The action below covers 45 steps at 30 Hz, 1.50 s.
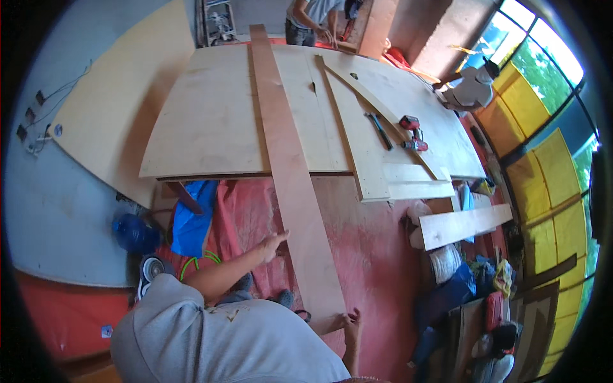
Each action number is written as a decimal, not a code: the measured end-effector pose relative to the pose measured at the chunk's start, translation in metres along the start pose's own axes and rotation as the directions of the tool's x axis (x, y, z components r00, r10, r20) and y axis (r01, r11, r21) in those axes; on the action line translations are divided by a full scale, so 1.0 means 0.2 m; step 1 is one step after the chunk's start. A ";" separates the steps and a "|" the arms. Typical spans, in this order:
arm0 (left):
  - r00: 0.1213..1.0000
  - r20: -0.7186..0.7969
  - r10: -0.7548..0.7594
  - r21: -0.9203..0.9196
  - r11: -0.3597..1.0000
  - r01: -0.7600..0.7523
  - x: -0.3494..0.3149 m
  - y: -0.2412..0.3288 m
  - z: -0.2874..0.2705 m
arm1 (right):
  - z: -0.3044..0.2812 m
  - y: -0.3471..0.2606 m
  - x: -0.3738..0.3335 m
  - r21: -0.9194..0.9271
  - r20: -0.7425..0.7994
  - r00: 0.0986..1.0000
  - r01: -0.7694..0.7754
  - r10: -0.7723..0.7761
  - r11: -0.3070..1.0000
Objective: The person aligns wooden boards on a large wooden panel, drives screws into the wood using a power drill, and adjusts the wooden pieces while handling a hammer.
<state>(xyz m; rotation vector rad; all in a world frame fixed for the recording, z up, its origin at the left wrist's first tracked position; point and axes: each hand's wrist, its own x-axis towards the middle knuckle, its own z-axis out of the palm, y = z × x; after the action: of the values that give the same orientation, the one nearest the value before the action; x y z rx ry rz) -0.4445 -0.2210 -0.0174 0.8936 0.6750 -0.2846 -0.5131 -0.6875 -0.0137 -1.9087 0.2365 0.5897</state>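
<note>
A long, narrow plywood strip (297, 191) runs from the far side of the worktable toward me, its near end overhanging the table edge. My left hand (272, 247) grips the strip's left edge, thumb on top and the other fingers partly hidden by the board. By the near right corner, my right hand (352, 322) is closed on the strip's edge; the underside of that grip is hidden. My grey shirt fills the lower left. The strip rests across the large pale plywood sheet (211, 108) on the table.
Joined boards (357, 140) lie right of the strip with a red cordless drill (414, 134) and a hammer (380, 131). One person (313, 19) stands at the far side; another (471, 89) is at the right. A blue water jug (135, 233), a short board (466, 226) and bags lie around.
</note>
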 end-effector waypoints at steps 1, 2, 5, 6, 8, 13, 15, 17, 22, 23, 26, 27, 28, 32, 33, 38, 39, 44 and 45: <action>1.000 0.010 -0.010 0.007 1.000 0.010 0.06 0.06 -0.03 | 0.01 -0.01 -0.06 0.021 -0.181 0.983 0.006 -0.003 1.000; 0.996 -0.089 0.000 0.096 0.995 0.009 0.13 0.11 -0.07 | 0.04 -0.06 -0.13 0.038 -0.352 0.936 0.020 -0.005 0.999; 0.985 -0.171 -0.028 0.199 0.978 0.062 0.17 0.29 -0.04 | 0.08 -0.07 -0.40 0.338 -0.485 0.818 -0.151 0.309 0.929; 0.984 -0.171 -0.056 0.206 0.974 0.091 0.15 0.36 0.00 | 0.11 -0.04 -0.47 0.345 -0.503 0.805 -0.146 0.314 0.927; 0.991 -0.092 -0.096 0.172 0.979 0.111 0.08 0.45 0.07 | 0.15 0.05 -0.60 0.506 -0.395 0.804 -0.212 0.444 0.836; 0.975 -0.222 -0.025 0.176 0.982 0.065 0.15 0.33 -0.04 | 0.40 0.04 -0.66 0.661 -0.258 0.845 -0.200 0.469 0.723; 0.990 0.007 -0.140 0.085 0.987 0.139 0.24 0.18 -0.23 | 0.47 0.06 -0.63 0.755 -0.201 0.843 -0.191 0.499 0.627; 0.988 0.000 -0.153 0.198 0.969 0.150 0.14 0.13 -0.36 | 0.50 0.05 -0.57 0.828 -0.230 0.857 -0.076 0.461 0.555; 0.977 -0.166 0.131 0.902 0.420 0.097 -0.16 -0.12 -1.02 | 0.48 -0.05 -0.45 0.835 -0.167 0.924 -0.053 0.344 0.548; 0.985 -0.014 0.174 0.942 0.331 -0.045 -0.32 -0.11 -1.09 | 0.47 -0.08 -0.42 0.810 -0.186 0.928 -0.041 0.323 0.585; 0.994 -0.107 0.003 0.983 -0.152 0.106 -0.51 -0.35 -1.76 | 0.51 -0.20 -0.37 0.839 -0.189 0.970 0.078 0.155 0.539; 0.992 -0.123 0.011 0.958 -0.258 0.122 -0.60 -0.37 -1.86 | 0.50 -0.11 -0.33 0.843 -0.182 0.971 0.073 0.153 0.533; 0.992 -0.128 0.012 0.960 -0.249 0.127 -0.67 -0.46 -1.84 | 0.48 0.10 -0.24 0.812 -0.199 0.963 0.059 0.180 0.581; 0.900 -0.254 0.355 0.922 -0.194 0.336 -0.82 -0.53 -1.82 | 0.53 0.08 -0.24 0.764 -0.336 0.921 0.143 0.198 0.629; 0.900 -0.252 0.356 0.921 -0.197 0.336 -0.82 -0.50 -1.80 | 0.53 0.01 -0.27 0.766 -0.336 0.920 0.144 0.200 0.627; 0.946 -0.315 0.069 0.915 0.288 0.284 -0.70 -0.46 -1.79 | 0.52 -0.28 -0.37 0.696 -0.366 0.890 0.068 0.271 0.715; 0.951 -0.308 0.023 0.931 0.212 0.297 -0.64 -0.41 -1.75 | 0.52 -0.25 -0.35 0.686 -0.360 0.892 0.055 0.272 0.725; 0.951 -0.053 0.304 0.984 0.177 -0.002 -0.31 -0.09 -1.44 | 0.46 0.24 -0.21 -0.106 -0.391 0.883 0.239 -0.261 0.965; 0.977 -0.123 0.175 0.966 0.248 0.077 -0.21 0.00 -1.40 | 0.57 -0.21 -0.30 0.662 -0.402 0.897 0.144 0.186 0.735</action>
<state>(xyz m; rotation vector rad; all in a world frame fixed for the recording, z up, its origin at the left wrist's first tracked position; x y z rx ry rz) -0.5943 -0.0013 -0.1139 2.2274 0.6168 -0.5934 -0.5803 -0.5726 0.0168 -1.2770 0.6790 0.0258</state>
